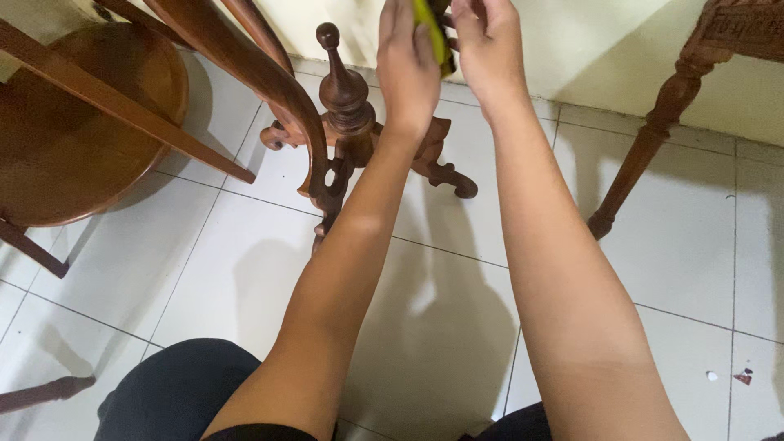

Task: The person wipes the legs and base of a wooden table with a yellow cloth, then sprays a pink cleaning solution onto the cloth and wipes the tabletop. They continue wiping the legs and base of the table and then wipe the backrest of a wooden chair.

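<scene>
My fingers [404, 33] of both hands pinch a yellow-green cloth [433, 33]. Wiping the carved wooden stand [347, 102] is under way; next pass likely needs firm, even pressure

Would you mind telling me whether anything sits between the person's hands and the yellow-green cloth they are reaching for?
Nothing visible does. The left hand and right hand already press on the yellow-green cloth from either side, above the carved wooden stand.

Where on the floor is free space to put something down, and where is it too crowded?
Free: white tiles between right forearm and carved table leg; also tiles between round wooden seat and left forearm. Crowded: around the turned pedestal, where both hands, left and right, hold a yellow-green cloth.
</scene>
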